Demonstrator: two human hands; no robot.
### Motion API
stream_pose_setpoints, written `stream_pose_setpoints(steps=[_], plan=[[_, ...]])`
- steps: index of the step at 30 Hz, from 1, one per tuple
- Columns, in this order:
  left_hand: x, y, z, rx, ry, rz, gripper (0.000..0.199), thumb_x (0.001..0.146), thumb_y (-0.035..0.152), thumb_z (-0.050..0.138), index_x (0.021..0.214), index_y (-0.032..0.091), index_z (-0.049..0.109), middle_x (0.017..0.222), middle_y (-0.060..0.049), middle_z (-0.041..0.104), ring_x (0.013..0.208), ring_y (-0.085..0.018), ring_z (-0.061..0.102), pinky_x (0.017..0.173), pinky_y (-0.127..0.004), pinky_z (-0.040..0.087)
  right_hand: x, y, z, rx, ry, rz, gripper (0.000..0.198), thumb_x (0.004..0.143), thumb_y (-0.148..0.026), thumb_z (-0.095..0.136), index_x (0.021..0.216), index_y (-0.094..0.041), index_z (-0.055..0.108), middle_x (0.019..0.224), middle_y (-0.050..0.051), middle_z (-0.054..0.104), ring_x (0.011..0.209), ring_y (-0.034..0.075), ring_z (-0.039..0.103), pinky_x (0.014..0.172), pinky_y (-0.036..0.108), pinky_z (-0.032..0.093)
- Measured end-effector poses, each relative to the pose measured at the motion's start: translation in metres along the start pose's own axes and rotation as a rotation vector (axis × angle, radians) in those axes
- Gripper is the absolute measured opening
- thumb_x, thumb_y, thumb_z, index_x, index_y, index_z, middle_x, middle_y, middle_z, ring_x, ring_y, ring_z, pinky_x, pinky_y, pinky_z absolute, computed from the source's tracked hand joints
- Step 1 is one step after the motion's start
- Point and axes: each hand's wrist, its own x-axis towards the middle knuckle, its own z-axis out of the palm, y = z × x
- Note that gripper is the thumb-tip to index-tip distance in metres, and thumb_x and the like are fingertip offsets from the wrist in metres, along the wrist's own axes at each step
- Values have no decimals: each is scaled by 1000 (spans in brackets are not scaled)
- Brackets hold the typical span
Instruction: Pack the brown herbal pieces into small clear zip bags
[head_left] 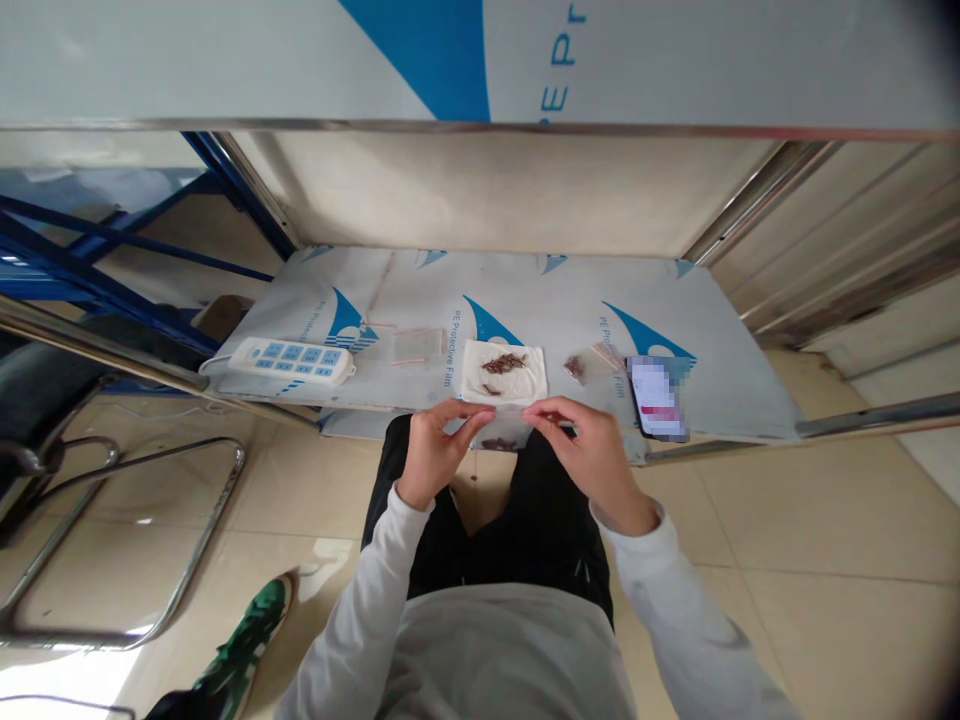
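Between both hands hangs a small clear zip bag [498,432] with dark reddish-brown bits at its bottom, just in front of the shelf edge. My left hand [442,445] pinches its upper left corner between thumb and fingers. The upper right corner is pinched by my right hand [589,445]. Right behind the bag lies a white paper tissue [534,380] with a small heap of brown dried strands [504,364] on it. Another clear bag [574,369] with brown bits rests to the right of the tissue, and flat clear zip bags [409,347] lie to its left.
A white power strip [289,360] sits at the left of the film-covered shelf [720,350]. On the right, a phone [656,398] reaches the front edge. An upper shelf [262,65] overhangs at the top. A chair's metal frame [217,530] stands at lower left.
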Motion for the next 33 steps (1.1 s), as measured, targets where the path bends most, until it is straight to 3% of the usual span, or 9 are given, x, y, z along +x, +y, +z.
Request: stream_pose_setpoints(steps=[5, 10, 13, 22, 28, 33], plan=[[6, -8, 11, -182, 8, -176, 23, 77, 38, 72, 78, 15, 74, 76, -5, 75, 69, -16, 68, 66, -26, 52, 0, 20, 25, 363, 27, 257, 41, 78, -41, 71, 114, -21, 63, 90, 5, 73, 81, 19, 69, 73, 30, 54], [11, -9, 16, -302, -48, -259, 25, 74, 38, 74, 76, 14, 74, 73, -5, 74, 67, -14, 66, 66, -24, 51, 6, 22, 42, 471, -64, 381, 32, 73, -45, 72, 84, -16, 72, 77, 7, 73, 69, 19, 66, 65, 30, 51], [11, -7, 14, -359, -58, -317, 25, 71, 37, 76, 78, 13, 74, 75, -5, 75, 67, -15, 67, 66, -24, 51, 8, 17, 45, 524, -52, 457, 32, 69, -45, 74, 79, -15, 71, 68, 4, 70, 59, 15, 61, 57, 27, 47], [7, 0, 11, -360, -126, -316, 25, 74, 38, 74, 77, 13, 73, 71, -4, 74, 64, -14, 67, 61, -22, 51, -2, 12, 37, 674, -81, 502, 37, 68, -46, 76, 88, -15, 73, 81, 7, 74, 62, 14, 62, 58, 26, 47], [5, -4, 17, -311, -101, -281, 26, 76, 39, 70, 77, 13, 71, 73, -5, 73, 63, -14, 66, 59, -22, 50, 2, 12, 42, 607, 17, 493, 36, 66, -49, 77, 76, -15, 71, 65, 4, 70, 53, 13, 59, 50, 24, 44], [10, -8, 18, -212, -95, -275, 26, 76, 38, 69, 77, 12, 70, 70, -6, 72, 61, -14, 65, 57, -22, 49, 11, 16, 45, 576, -12, 528, 37, 63, -48, 78, 73, -14, 71, 63, 5, 70, 50, 13, 59, 48, 24, 44]])
